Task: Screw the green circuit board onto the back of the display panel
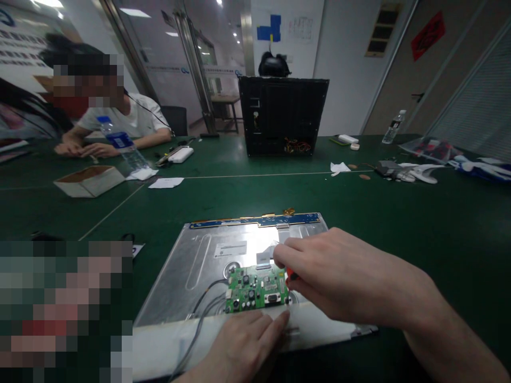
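A silver metal display panel point(199, 266) lies flat on the green table, with a blue strip board point(255, 220) along its far edge. A small green circuit board point(255, 290) sits on the panel near me, and grey cables point(203, 308) run from its left side. My right hand point(343, 276) is closed round a red-handled tool point(291, 275), likely a screwdriver, at the board's right edge. My left hand point(239, 346) rests on the panel's near edge just below the board, fingers together and flat.
A black computer case point(283, 114) stands at the table's far side. A person sits at the far left behind a water bottle point(122, 143) and a cardboard box point(90, 181). Papers, a second bottle point(393, 126) and packaging lie at the right.
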Available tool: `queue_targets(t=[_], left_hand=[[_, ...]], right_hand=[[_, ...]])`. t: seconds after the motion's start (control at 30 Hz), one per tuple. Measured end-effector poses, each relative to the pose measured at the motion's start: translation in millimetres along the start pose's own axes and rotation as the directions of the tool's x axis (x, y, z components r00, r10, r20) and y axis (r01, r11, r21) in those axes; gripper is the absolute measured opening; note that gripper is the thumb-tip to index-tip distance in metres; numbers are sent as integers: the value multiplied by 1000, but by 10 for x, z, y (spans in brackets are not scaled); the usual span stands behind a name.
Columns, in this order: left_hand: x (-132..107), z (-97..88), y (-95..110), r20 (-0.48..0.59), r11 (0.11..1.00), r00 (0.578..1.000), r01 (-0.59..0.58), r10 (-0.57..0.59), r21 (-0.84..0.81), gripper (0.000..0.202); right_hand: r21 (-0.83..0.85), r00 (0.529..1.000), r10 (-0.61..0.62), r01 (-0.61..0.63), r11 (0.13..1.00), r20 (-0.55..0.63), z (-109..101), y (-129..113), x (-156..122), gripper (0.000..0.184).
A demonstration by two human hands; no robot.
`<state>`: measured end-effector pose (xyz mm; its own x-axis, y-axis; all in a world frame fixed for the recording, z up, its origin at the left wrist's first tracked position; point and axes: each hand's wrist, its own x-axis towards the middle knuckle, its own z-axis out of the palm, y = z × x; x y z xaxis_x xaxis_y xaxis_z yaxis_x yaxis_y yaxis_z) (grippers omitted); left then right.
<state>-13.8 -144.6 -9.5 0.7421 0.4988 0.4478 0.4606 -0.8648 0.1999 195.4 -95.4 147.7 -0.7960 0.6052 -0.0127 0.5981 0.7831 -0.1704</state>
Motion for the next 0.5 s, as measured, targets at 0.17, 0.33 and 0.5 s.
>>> queue_targets(t=[0.17,0.33,0.5], left_hand=[[133,-102,-57,-42,991,990,135,-135,-14,22],[238,-171,-105,66,966,968,248,-243,-74,24],[330,-52,-187,88,970,974,219,-210,-108,36]], right_hand=[[-28,999,-39,39,999,-19,27,19,-17,14],[1,997,-78,78,997,-7,7,12,-37,20],[8,996,-88,88,996,16,-9,4,-28,28]])
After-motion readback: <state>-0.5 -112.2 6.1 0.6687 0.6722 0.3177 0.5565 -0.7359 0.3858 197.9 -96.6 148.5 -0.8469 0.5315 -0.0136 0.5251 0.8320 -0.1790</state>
